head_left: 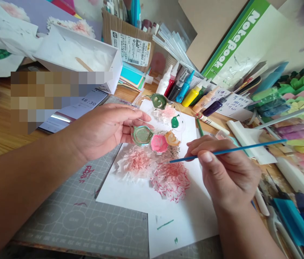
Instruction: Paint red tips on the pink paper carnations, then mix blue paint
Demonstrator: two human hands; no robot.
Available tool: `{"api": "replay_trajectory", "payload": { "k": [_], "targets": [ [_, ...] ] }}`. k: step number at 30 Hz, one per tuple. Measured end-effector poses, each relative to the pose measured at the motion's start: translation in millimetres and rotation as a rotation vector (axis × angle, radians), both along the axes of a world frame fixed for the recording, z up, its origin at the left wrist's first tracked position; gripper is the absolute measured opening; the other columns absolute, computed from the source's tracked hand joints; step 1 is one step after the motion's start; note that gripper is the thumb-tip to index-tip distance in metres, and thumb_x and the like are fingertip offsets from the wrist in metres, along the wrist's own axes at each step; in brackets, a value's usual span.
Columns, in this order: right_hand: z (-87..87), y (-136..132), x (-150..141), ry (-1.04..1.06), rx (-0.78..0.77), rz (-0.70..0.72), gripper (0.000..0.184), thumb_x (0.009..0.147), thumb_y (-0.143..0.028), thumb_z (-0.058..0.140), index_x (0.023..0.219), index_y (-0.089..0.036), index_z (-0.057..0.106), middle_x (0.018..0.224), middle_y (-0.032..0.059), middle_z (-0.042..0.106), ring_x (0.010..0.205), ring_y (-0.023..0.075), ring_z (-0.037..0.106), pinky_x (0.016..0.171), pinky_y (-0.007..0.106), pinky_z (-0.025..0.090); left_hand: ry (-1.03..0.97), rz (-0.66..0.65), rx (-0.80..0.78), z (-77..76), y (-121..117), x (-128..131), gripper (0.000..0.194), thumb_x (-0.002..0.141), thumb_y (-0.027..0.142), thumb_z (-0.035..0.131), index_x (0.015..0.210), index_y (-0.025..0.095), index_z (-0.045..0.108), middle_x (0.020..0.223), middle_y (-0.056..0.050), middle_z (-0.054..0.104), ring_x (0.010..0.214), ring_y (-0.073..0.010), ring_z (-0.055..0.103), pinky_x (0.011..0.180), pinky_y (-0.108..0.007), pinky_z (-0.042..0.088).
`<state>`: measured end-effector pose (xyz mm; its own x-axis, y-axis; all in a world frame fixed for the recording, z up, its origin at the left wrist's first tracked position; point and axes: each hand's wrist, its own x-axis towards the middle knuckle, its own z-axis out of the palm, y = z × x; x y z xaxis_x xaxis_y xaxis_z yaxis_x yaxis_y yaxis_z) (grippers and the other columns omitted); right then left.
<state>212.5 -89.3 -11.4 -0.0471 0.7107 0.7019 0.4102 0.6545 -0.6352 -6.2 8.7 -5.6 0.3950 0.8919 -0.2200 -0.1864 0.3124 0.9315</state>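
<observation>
The gridded grey cutting mat spreads beneath and between the two hands, and over it lies white paper, with a few green strokes below the right hand. Beyond the left hand stands a cardboard box with a printed label; a row of paint bottles runs between and beyond the hands. The left hand pinches the near-left edge of a clear plastic palette, thumb above and fingers curled under, holding it over the paper. The palette is scalloped like a blossom and see-through, so another pale ruffled flower shows behind it. Just under it, between the hands, sit two frilly paper flowers: the pale pink flower, nearer the left hand, blushes at its centre and fades to white, while the red-edged flower, nearer the right, has its fringe tipped in deep pink-red (rather like carnations, both of them). The right hand grips a slim blue brush between thumb and fingers, its tip end pointing toward the left hand. Smallest are the paints: olive green farthest off, bright green, dull green by the left fingers, glossy pink, and ochre.
</observation>
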Motion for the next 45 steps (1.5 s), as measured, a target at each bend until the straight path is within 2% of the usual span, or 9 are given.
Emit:
{"api": "replay_trajectory", "payload": {
  "k": [7, 10, 14, 20, 25, 34, 38, 42, 45],
  "targets": [
    [-0.2, -2.3, -2.2, -0.009, 0.004, -0.001, 0.011, 0.093, -0.016, 0.061, 0.087, -0.023, 0.068, 0.07, -0.0001, 0.067, 0.067, 0.0174, 0.065, 0.062, 0.034, 0.055, -0.016, -0.012, -0.003, 0.6, 0.2, 0.5, 0.011, 0.078, 0.028, 0.073, 0.076, 0.019, 0.078, 0.075, -0.006, 0.074, 0.071, -0.0196, 0.069, 0.06, -0.026, 0.052],
    [0.4, -3.8, -1.0, -0.025, -0.011, -0.033, 0.012, 0.092, -0.015, 0.062, 0.086, -0.023, 0.069, 0.07, 0.0004, 0.067, 0.069, 0.0179, 0.066, 0.067, 0.036, 0.056, -0.031, -0.013, -0.016, 0.7, 0.0, 0.5, 0.009, 0.078, 0.027, 0.072, 0.075, 0.02, 0.078, 0.074, -0.005, 0.074, 0.069, -0.0187, 0.068, 0.058, -0.025, 0.053],
    [1.5, -4.9, -0.8, -0.085, -0.034, 0.009, 0.013, 0.09, -0.011, 0.062, 0.091, -0.022, 0.069, 0.074, 0.0009, 0.068, 0.074, 0.0186, 0.067, 0.072, 0.037, 0.057, -0.026, -0.009, -0.009, 1.1, -0.7, 0.9, 0.01, 0.077, 0.029, 0.074, 0.074, 0.02, 0.077, 0.075, -0.005, 0.074, 0.071, -0.0192, 0.068, 0.059, -0.026, 0.053],
    [0.4, -3.4, -6.1, 0.052, 0.018, 0.022, 0.012, 0.092, -0.016, 0.062, 0.089, -0.024, 0.07, 0.07, 0.0006, 0.066, 0.066, 0.0176, 0.064, 0.065, 0.036, 0.056, -0.002, -0.01, -0.008, 0.9, -0.3, 1.3, 0.012, 0.079, 0.028, 0.071, 0.075, 0.019, 0.078, 0.076, -0.007, 0.074, 0.074, -0.0221, 0.069, 0.061, -0.028, 0.051],
    [1.6, -4.9, -3.6, -0.045, -0.042, 0.071, 0.016, 0.09, -0.009, 0.061, 0.093, -0.022, 0.069, 0.075, 0.0008, 0.067, 0.071, 0.0175, 0.065, 0.07, 0.037, 0.057, -0.017, -0.013, -0.019, 0.9, -0.4, 0.8, 0.014, 0.08, 0.029, 0.071, 0.076, 0.018, 0.078, 0.076, -0.008, 0.074, 0.072, -0.0216, 0.069, 0.061, -0.028, 0.051],
    [0.3, -1.7, -3.9, 0.021, 0.023, -0.005, 0.013, 0.092, -0.014, 0.062, 0.087, -0.023, 0.069, 0.069, 0.0002, 0.066, 0.067, 0.0172, 0.065, 0.064, 0.034, 0.055, 0.005, -0.003, -0.008, 0.2, -0.5, 0.3, 0.011, 0.078, 0.03, 0.073, 0.077, 0.02, 0.077, 0.078, -0.007, 0.073, 0.076, -0.0234, 0.069, 0.064, -0.03, 0.052],
    [-0.7, -3.7, 0.4, -0.06, -0.028, 0.01, 0.013, 0.091, -0.012, 0.062, 0.09, -0.024, 0.069, 0.074, 0.0004, 0.067, 0.071, 0.0179, 0.066, 0.069, 0.037, 0.057, 0.013, 0.008, -0.008, 0.6, -0.5, 0.2, 0.011, 0.077, 0.03, 0.074, 0.077, 0.019, 0.077, 0.079, -0.008, 0.074, 0.078, -0.0241, 0.07, 0.063, -0.03, 0.052],
    [0.0, -5.4, 3.0, -0.004, -0.043, -0.041, 0.013, 0.092, -0.014, 0.061, 0.086, -0.022, 0.069, 0.072, 0.0006, 0.066, 0.072, 0.0181, 0.066, 0.073, 0.038, 0.056, 0.001, 0.013, -0.021, 0.6, -0.6, 0.3, 0.01, 0.076, 0.028, 0.073, 0.074, 0.019, 0.076, 0.077, -0.007, 0.074, 0.077, -0.0231, 0.07, 0.065, -0.031, 0.053],
    [1.6, -5.7, 2.4, -0.04, -0.069, -0.005, 0.013, 0.092, -0.012, 0.061, 0.088, -0.021, 0.069, 0.073, 0.0009, 0.067, 0.073, 0.0182, 0.066, 0.074, 0.039, 0.055, -0.009, 0.02, -0.045, 0.8, -0.5, 0.4, 0.011, 0.077, 0.028, 0.073, 0.074, 0.019, 0.077, 0.077, -0.008, 0.074, 0.074, -0.0218, 0.069, 0.063, -0.029, 0.052]
  ]
}}
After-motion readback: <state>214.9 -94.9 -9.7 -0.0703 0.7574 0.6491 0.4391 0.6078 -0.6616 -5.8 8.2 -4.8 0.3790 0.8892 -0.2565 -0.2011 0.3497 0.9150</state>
